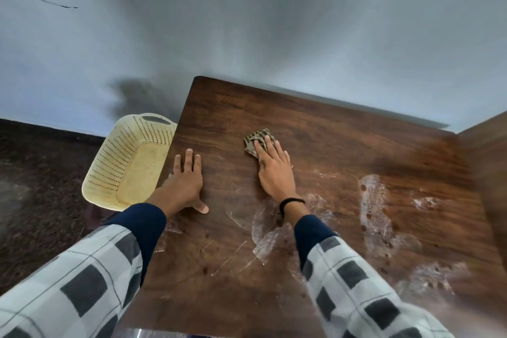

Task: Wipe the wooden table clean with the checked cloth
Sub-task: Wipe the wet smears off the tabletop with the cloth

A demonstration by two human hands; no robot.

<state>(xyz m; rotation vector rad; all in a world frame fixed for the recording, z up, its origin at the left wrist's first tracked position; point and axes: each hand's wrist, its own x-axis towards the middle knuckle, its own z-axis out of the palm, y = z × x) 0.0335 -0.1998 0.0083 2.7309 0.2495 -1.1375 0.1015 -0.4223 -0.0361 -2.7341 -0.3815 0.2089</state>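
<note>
Checked cloth (257, 138) under flat, open R hand (275, 173); L hand (186, 182) flat on table (343, 140).

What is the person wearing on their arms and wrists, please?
Both arms wear loose white sleeves with dark grey checks, over fitted navy blue cuffs that end just short of the wrists. A thin black band circles the right wrist. No gloves show.

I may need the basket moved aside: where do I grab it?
Probably the basket by its handle slot in the far end wall, reaching from above: the open top faces up, and the slot lets fingers hook under the rim.
</note>
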